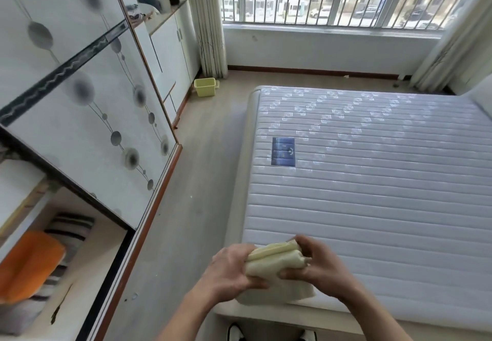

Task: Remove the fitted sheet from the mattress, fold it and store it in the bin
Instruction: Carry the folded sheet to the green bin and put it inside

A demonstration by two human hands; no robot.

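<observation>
The bare quilted mattress (372,180) fills the right side, a blue label on it near its left edge. Above its near left corner I hold the cream fitted sheet (271,263), folded into a small thick bundle. My left hand (229,268) grips the bundle's left side. My right hand (316,260) clasps its right end, fingers wrapped over the folds. A pale yellow bin (205,87) stands on the floor far ahead, by the curtain and the white cabinet.
A wardrobe with patterned sliding doors (87,117) runs along the left; its open lower section holds orange and striped bedding (32,263). A strip of wooden floor (191,194) lies between wardrobe and bed. White cabinets (170,50), curtains and a barred window stand at the far end.
</observation>
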